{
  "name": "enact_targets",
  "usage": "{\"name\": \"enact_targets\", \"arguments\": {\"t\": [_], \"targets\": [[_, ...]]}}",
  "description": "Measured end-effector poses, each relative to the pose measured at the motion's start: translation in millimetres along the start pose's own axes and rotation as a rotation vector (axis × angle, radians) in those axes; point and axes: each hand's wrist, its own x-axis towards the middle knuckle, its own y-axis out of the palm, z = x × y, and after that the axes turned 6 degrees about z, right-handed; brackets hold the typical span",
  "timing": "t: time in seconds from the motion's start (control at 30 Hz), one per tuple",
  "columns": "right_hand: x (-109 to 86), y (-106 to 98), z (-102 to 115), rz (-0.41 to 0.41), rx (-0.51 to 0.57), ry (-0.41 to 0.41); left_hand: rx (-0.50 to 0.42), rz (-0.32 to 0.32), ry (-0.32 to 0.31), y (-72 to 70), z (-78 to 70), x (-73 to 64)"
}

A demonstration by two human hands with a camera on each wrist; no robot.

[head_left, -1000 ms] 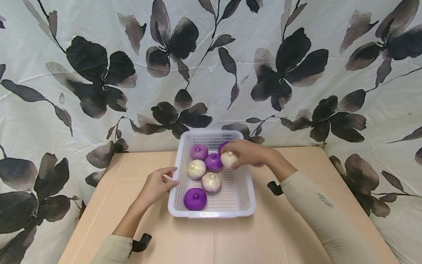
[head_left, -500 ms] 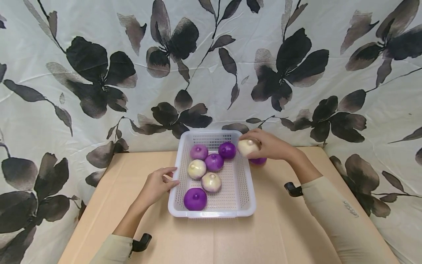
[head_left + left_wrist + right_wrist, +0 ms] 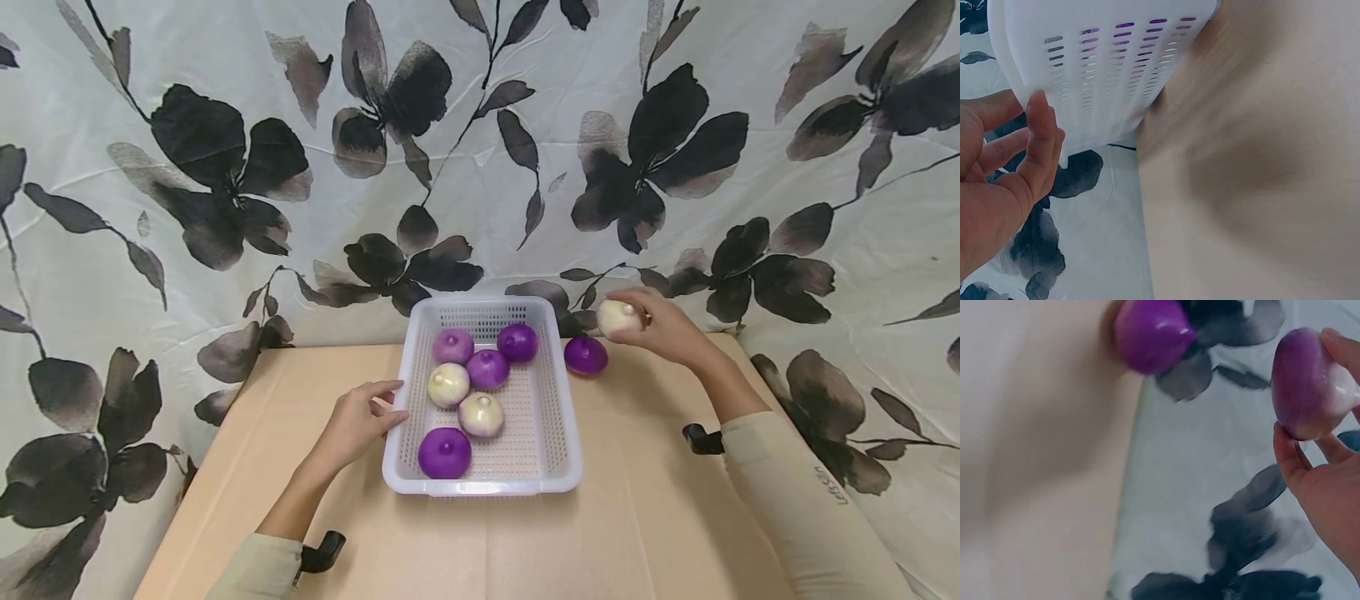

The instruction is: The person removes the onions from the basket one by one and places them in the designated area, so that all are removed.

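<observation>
A white perforated plastic basket (image 3: 536,462) sits mid-table with several purple and whitish onions inside, among them a deep purple onion (image 3: 445,453) near its front. My left hand (image 3: 360,425) pinches the basket's left rim; the left wrist view shows fingertips (image 3: 1038,103) against the outer wall under the rim. To the right of the basket, my right hand (image 3: 658,327) holds a white-topped onion (image 3: 619,319) up between thumb and fingers. In the right wrist view that onion's purple lower side (image 3: 1300,384) shows. A purple onion (image 3: 586,356) rests on the table beside the basket's back right.
The light wooden table (image 3: 480,550) ends at its back edge against a white floral cloth (image 3: 525,242). Inside the basket, the onions gather on the left and back; its perforated floor (image 3: 525,425) shows at the right front.
My right hand has carried the white-topped onion out of the basket, over its right rim and further right past the purple onion on the table. The left hand has stayed at the rim.
</observation>
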Motion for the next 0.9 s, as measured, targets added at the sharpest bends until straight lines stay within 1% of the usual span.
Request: {"name": "enact_targets", "arguments": {"t": [0.07, 0.23, 0.37, 0.53, 0.63, 0.77, 0.9], "targets": [[-2.6, -1.4, -8.5, -0.019, 0.011, 0.035, 0.007, 0.0, -0.001, -0.4, -0.6, 0.5], [-7.3, -1.1, -28.6, -0.026, 0.072, 0.118, 0.009, 0.001, 0.003, -0.6, -1.9, 1.5], [-8.2, 4.6, -48.5, -0.027, 0.099, 0.159, 0.001, 0.003, 0.005, -0.3, -2.0, 2.1], [-11.1, 15.5, -68.8, -0.024, 0.118, 0.234, -0.009, 0.006, 0.011, 1.0, -1.1, 2.6], [-13.3, 23.3, -75.7, -0.031, 0.122, 0.264, -0.01, 0.005, 0.018, 1.7, -1.1, 1.7], [-14.3, 34.3, -80.6, -0.028, 0.094, 0.281, -0.014, 0.002, 0.027, 1.7, -1.0, -0.8], [-12.6, 42.7, -83.1, -0.022, 0.07, 0.3, -0.012, -0.001, 0.017, 1.1, -1.5, -2.4]]}}
